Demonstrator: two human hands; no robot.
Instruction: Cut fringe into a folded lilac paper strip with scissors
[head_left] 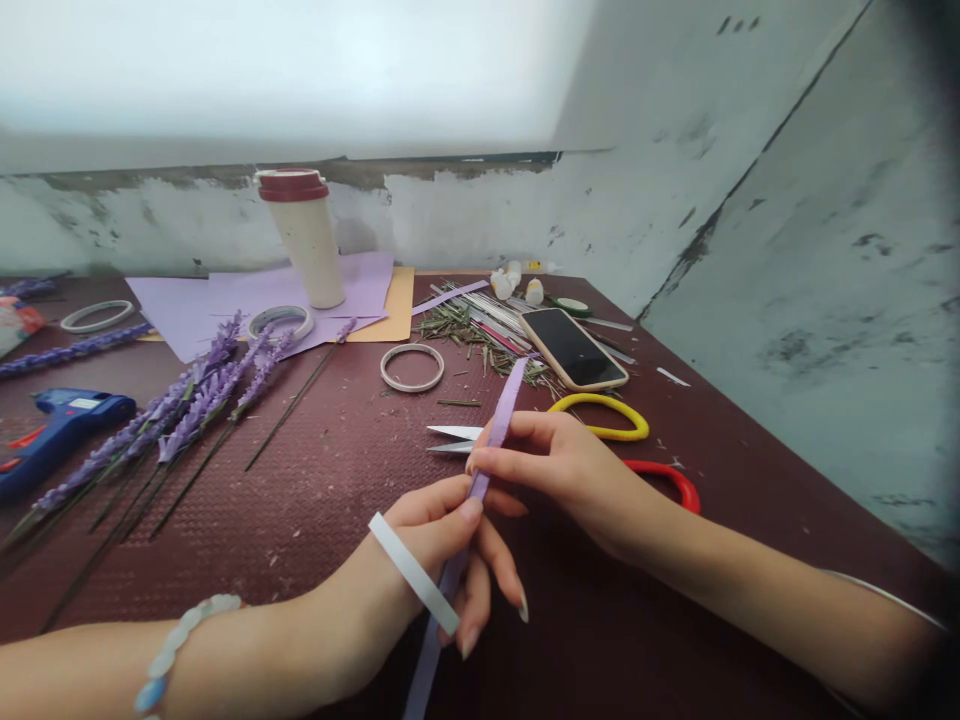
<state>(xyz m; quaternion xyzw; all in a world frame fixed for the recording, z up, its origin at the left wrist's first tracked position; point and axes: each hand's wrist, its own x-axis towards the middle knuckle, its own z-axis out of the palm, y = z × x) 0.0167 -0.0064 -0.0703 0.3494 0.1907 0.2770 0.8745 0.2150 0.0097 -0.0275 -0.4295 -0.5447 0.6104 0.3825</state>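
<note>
Between both hands runs a long purple paper strip (pixel 505 405), its upper end pointing away from me and its lower end hanging toward the front edge. My left hand (pixel 427 540) pinches the strip between thumb and index finger, the other fingers loosely curled below. A white tape ring (pixel 412 570) sits around that hand. My right hand (pixel 547 460) is closed on the strip just above, thumb against fingertips. Partly hidden behind the right hand lie scissors with one yellow handle (pixel 637 425) and one red handle (pixel 686 490), their blades (pixel 454 435) pointing left.
Left lie purple paper flower stems (pixel 217 390) and a blue glue gun (pixel 67 430). A lidded cup (pixel 307 240) stands on purple paper sheets (pixel 367 275) at the back. A tape roll (pixel 412 368), a phone (pixel 574 347) and a pile of thin stems (pixel 480 325) lie beyond my hands.
</note>
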